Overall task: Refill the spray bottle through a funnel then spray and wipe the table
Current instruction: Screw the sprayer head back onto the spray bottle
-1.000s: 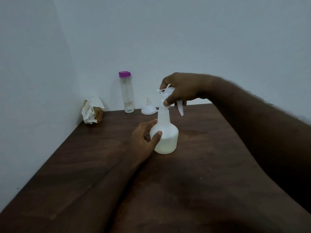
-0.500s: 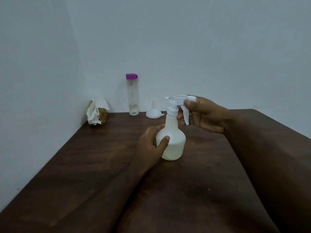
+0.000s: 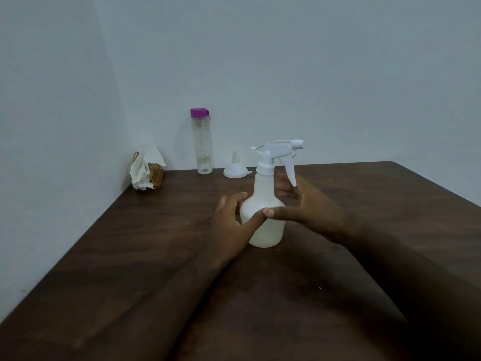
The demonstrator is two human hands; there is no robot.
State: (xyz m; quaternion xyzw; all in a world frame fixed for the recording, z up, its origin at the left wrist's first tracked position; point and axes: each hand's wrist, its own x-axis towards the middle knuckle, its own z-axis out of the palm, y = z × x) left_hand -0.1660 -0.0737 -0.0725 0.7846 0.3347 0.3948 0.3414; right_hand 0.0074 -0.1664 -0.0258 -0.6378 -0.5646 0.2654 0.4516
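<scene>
— Where does our spray bottle (image 3: pixel 268 230) stand?
— Upright on the table (image 3: pixel 156 243), head on. Our left hand (image 3: pixel 229 217) lies spread beside it, thumb touching. Our right hand (image 3: pixel 309 209) cups it, thumb across the front; whether it grips, we cannot tell.
— So?
— We should close the right round the neck, finger on the trigger, aiming clear of the funnel (image 3: pixel 235 169) and water bottle (image 3: pixel 201 144).

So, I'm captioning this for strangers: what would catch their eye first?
The white spray bottle stands upright on the table, trigger head on, with the left hand and right hand flanking it, thumbs on its front. Behind, by the wall, stand a clear bottle with a purple cap and a white funnel, spout up.
</scene>
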